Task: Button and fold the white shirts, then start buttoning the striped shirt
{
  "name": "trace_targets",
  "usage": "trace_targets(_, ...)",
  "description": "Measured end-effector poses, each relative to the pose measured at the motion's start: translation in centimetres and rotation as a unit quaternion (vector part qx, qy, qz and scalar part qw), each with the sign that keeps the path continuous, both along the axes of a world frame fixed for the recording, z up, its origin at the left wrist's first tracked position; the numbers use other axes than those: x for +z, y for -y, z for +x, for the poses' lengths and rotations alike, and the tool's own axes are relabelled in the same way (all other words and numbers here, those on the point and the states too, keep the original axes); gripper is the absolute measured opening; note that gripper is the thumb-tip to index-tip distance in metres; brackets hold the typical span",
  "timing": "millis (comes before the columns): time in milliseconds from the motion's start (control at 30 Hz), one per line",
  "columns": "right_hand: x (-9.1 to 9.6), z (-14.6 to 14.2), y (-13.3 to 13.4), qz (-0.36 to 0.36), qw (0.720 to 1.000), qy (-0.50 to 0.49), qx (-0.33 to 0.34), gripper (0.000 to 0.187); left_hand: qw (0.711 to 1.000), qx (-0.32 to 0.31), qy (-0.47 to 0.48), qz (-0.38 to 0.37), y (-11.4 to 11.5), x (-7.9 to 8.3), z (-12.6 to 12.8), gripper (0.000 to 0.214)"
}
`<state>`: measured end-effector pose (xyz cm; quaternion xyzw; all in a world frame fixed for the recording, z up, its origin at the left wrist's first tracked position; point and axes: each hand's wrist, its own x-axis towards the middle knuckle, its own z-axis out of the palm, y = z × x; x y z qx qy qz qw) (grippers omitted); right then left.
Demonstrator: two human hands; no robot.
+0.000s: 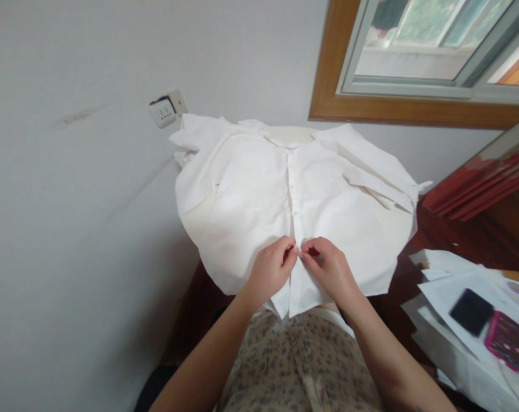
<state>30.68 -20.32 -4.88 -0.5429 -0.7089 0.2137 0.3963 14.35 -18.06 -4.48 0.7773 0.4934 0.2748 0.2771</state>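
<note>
A white button-up shirt lies spread front side up over a pale rounded surface, its sleeves out to both sides. Down its middle runs the button placket, closed near the collar and parted toward the hem. My left hand pinches the placket edge low on the shirt. Just beside it, my right hand pinches the facing edge, the fingertips of both hands almost touching. Whatever small button sits between the fingers is too hidden to make out.
A wall socket is on the wall behind the left sleeve. At the upper right is a wood-framed window. Papers, a black flat object and a pink-cased phone lie at lower right, near a red curtain.
</note>
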Motion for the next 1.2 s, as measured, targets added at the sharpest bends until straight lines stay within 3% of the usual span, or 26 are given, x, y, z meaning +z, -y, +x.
trace_targets(200, 0.7, 0.5, -0.1, -0.015, 0.999, 0.003, 0.046, 0.021, 1.000, -0.003, 0.005, 0.006, 0.1, -0.1, 0.1, 0.016)
trace_targets(633, -0.1, -0.8, -0.5, 0.022, 0.989, 0.146, -0.007, 0.026, 1.000, -0.016, -0.001, 0.011, 0.0, -0.2, -0.1, 0.017)
trace_targets(1000, -0.3, -0.4, -0.7, -0.002, 0.999, 0.041, 0.007, 0.027, 0.999, -0.023, 0.035, -0.025, 0.0, 0.0, -0.3, 0.017)
trace_targets(1200, 0.5, 0.9, 0.7, -0.004, 0.997, 0.040, 0.064, 0.017, 0.997, -0.044, 0.012, -0.066, 2.2, 0.8, -1.6, 0.031)
